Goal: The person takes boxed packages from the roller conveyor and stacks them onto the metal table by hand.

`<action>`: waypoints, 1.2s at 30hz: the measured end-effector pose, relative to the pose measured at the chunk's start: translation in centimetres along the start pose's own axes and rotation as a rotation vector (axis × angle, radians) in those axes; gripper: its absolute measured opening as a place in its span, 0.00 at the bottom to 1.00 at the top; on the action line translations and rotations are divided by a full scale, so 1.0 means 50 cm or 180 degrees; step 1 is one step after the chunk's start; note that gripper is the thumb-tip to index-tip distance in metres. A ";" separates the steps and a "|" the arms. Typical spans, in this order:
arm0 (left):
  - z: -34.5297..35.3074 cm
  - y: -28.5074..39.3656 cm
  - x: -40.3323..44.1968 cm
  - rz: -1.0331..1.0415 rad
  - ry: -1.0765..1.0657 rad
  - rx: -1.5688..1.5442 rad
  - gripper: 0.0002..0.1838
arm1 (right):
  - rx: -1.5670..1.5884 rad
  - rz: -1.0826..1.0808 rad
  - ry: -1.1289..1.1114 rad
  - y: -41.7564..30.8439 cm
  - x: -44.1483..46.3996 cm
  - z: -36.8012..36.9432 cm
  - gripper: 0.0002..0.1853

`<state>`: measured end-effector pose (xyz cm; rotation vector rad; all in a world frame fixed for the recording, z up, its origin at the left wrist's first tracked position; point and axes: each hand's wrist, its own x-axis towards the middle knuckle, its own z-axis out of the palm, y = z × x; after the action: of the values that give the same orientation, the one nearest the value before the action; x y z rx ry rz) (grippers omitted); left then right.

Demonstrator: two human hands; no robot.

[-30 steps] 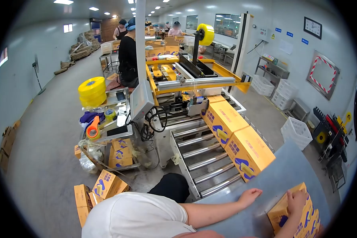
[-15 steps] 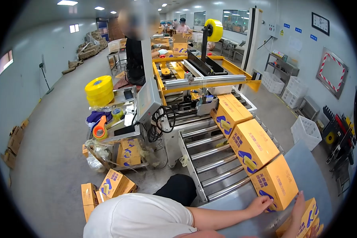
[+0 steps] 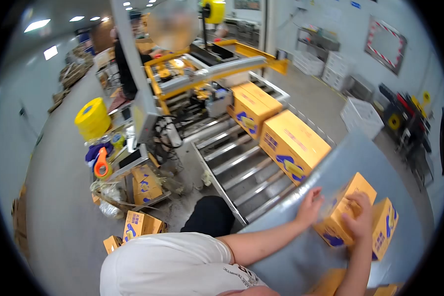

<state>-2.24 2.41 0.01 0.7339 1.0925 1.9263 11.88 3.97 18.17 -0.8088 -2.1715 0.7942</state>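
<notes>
A yellow cardboard box (image 3: 336,217) with purple print stands on the grey metal table (image 3: 281,246), slightly blurred. My right hand (image 3: 361,217) grips its right side, fingers curled over the upper part. Beside the box's left side is my left hand (image 3: 309,206), its fingers apart; whether it touches the cardboard I cannot tell. Just right of my right hand stands a second printed box (image 3: 386,224). Part of another box (image 3: 328,282) shows under my right forearm, at the bottom edge.
Two boxes, a nearer one (image 3: 296,143) and a farther one (image 3: 255,106), sit on the roller conveyor (image 3: 241,172) by the yellow-framed machine (image 3: 212,76). A cart with an orange tape dispenser (image 3: 102,165) stands left. A white crate (image 3: 361,118) is on the floor at right.
The nearest box of the row of three has been shifted away from the others, further onto the table and turned. My right hand has come onto it; my left hand has opened. My view has swung right.
</notes>
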 end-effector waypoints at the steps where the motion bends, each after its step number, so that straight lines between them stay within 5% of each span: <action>1: 0.001 -0.013 -0.001 -0.0029 -0.0196 -0.0235 0.22 | -0.0173 -0.0448 -0.0336 -0.022 0.006 0.010 0.22; 6: 0.000 0.033 -0.027 -0.1476 -0.0925 -0.0254 0.24 | -0.1214 0.0182 -0.0080 0.056 0.009 0.028 0.25; 10: 0.006 0.049 -0.046 -0.0468 -0.1747 0.0315 0.36 | -0.2380 0.1402 0.0670 0.081 0.002 0.001 0.36; 12: 0.016 0.057 -0.051 -0.0488 -0.1714 0.0913 0.36 | -0.2660 0.1949 0.0582 0.076 -0.002 -0.018 0.45; 15: 0.021 0.077 -0.056 -0.0656 -0.1617 0.1077 0.37 | -0.2189 0.2151 0.0685 0.073 0.002 -0.011 0.43; 20: 0.010 0.080 -0.024 -0.0437 -0.1491 -0.0072 0.30 | -0.2517 0.1616 0.0113 -0.041 0.011 -0.025 0.32; 23: 0.012 0.116 -0.021 -0.1007 -0.0770 -0.0909 0.30 | -0.2032 0.1241 -0.0620 -0.057 0.023 -0.014 0.25; 27: 0.000 0.036 -0.030 -0.0384 -0.0723 0.0428 0.25 | -0.1991 -0.0380 -0.0667 -0.002 0.003 0.026 0.25; 28: -0.006 0.007 -0.028 0.0142 -0.0840 0.0889 0.21 | -0.2027 -0.0100 -0.0700 0.017 -0.002 0.028 0.25; 31: 0.014 0.033 -0.036 -0.0072 -0.0948 0.0084 0.19 | -0.2081 0.0988 -0.0908 0.024 0.021 0.014 0.26; 34: 0.003 -0.019 -0.033 -0.0419 -0.0880 0.0125 0.17 | -0.2629 0.1749 -0.0741 0.029 0.025 -0.004 0.25; 36: -0.001 -0.010 -0.029 -0.0481 -0.0962 0.0249 0.18 | -0.2480 0.2060 -0.1237 0.089 0.033 -0.073 0.24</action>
<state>-1.33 1.33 -0.60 0.9245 1.0075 1.5926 15.08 9.00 17.73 -1.9520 -2.6182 0.3756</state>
